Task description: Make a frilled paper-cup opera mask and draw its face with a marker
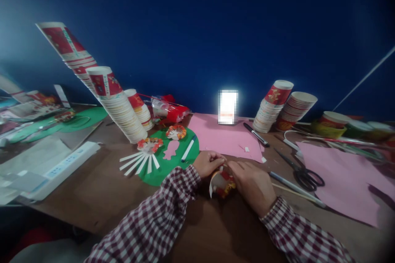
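Observation:
Low over the near middle of the table, my two hands meet at a red and white paper cup piece [222,184] with an orange pattern and a curled edge. My left hand [208,164] pinches its far rim with bent fingers. From the other side my right hand [254,183] closes on it, its fingertips partly hidden. Left of the hands lies a round green sheet [154,176] carrying a pink fish-shaped cutout [170,149], a white pen [189,148] and a small cup cutout [175,132]. A cup cut into white strips [147,160] overlaps its left edge.
Tall paper cup stacks [115,107] lean at the left, with shorter stacks [274,104] at the back right. Pink paper [216,135], a bright screen [227,107] and a black marker [256,134] lie ahead. Scissors [304,174] rest right, a power strip [66,168] left.

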Demonstrator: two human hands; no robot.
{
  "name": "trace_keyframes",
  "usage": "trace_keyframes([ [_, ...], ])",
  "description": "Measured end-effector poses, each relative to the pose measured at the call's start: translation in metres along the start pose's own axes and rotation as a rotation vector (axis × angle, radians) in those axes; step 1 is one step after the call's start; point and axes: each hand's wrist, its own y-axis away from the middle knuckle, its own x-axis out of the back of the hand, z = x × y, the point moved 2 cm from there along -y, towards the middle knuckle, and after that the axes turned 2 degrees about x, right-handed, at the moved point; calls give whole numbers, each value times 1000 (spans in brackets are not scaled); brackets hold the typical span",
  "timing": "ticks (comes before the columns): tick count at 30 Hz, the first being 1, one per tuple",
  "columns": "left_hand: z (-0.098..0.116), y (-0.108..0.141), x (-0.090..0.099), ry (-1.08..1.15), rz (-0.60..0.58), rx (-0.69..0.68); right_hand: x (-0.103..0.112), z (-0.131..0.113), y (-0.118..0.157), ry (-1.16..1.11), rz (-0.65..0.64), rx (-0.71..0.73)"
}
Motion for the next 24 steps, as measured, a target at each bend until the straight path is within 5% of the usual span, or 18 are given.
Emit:
trace_keyframes([
  [10, 0, -1, 3, 56, 84, 34, 0, 10, -3, -115, 58, -78],
  [24, -12, -5, 1, 239, -95, 39, -3, 13, -3, -153, 50, -73],
])
